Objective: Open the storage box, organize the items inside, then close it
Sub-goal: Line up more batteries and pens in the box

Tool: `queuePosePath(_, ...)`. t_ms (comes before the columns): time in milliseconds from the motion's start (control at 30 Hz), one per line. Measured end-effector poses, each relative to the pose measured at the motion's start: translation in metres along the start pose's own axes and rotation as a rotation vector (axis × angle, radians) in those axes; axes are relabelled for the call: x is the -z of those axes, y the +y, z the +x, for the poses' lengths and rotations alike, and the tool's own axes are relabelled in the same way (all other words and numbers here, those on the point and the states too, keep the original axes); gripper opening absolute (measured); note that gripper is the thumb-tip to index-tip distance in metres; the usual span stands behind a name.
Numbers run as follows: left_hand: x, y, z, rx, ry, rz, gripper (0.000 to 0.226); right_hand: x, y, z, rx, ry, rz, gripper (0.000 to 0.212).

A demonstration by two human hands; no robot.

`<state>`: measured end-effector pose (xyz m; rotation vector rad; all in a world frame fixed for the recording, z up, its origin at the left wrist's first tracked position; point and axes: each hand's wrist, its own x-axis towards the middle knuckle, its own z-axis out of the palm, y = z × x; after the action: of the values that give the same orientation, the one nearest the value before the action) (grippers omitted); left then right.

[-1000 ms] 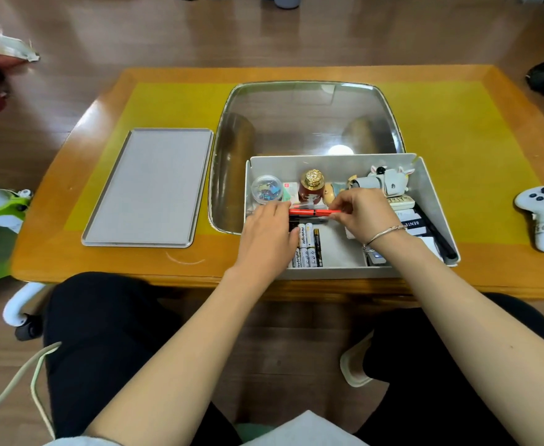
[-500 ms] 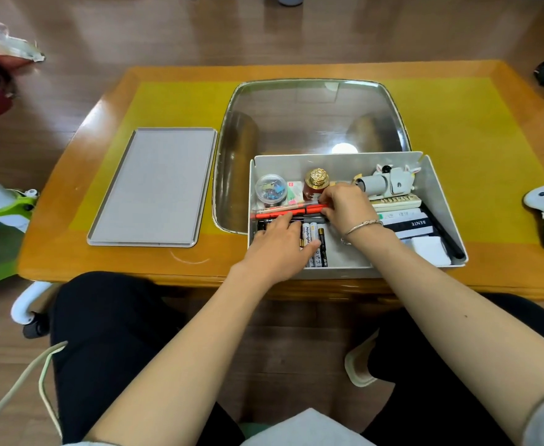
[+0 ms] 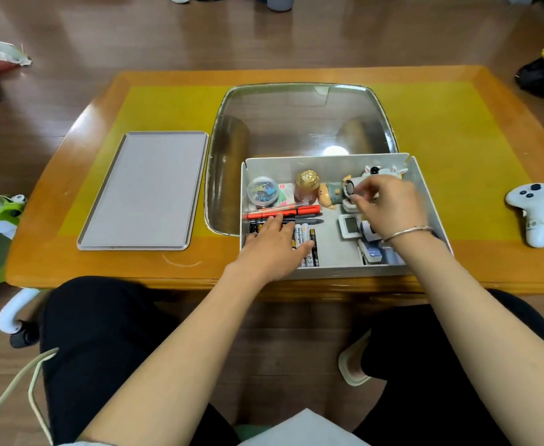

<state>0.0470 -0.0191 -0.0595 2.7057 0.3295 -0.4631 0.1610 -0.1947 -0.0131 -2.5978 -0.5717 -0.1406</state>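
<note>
Storage box (image 3: 335, 162) sits open at centre-right of the frame, on the near edge of the wooden table (image 3: 489, 262); its grey lid (image 3: 145, 191) lies flat to the left, well apart.

Inside, along the far wall: a clear round tub of clips (image 3: 262, 192), a small bottle with a gold cap (image 3: 306, 186), a little figurine (image 3: 330, 194) lying on its side, and a white toy (image 3: 385, 171) at the upper right corner. In front of them — a red pen (image 3: 283, 212) and a dark pen (image 3: 306, 221) lie crosswise, side by side. Batteries (image 3: 307, 243) lie in a row near the front wall. A small white device with a screen (image 3: 349, 226) lies right of centre.

Left hand (image 3: 275, 246) rests flat on the batteries, fingers straight, tips touching the pens. Right hand (image 3: 389, 204) hangs over the box's right half, fingers curled and pinching a small item I cannot make out; a bracelet (image 3: 405, 232) on its wrist. The hand hides most of what lies in that part.

Behind the box — a glass panel (image 3: 296, 123) set in the tabletop. A white controller (image 3: 536, 210) lies at the right edge.
</note>
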Motion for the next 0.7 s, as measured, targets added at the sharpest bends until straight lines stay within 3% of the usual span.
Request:
queuePosePath(133, -0.002, -0.002, 0.004, -0.014, 0.017, 0.041, 0.073, 0.032, 0.034, -0.012, -0.175, 0.035, -0.109, 0.016)
queuePosePath(400, -0.004, -0.003, 0.01, 0.019, -0.04, 0.016, 0.079, 0.043, 0.072, -0.034, -0.335, -0.221, -0.131, 0.052)
queuePosePath(700, -0.005, -0.004, 0.013, 0.039, -0.052, 0.008, 0.081, 0.03, 0.065, -0.029, -0.349, -0.122, -0.189, 0.048)
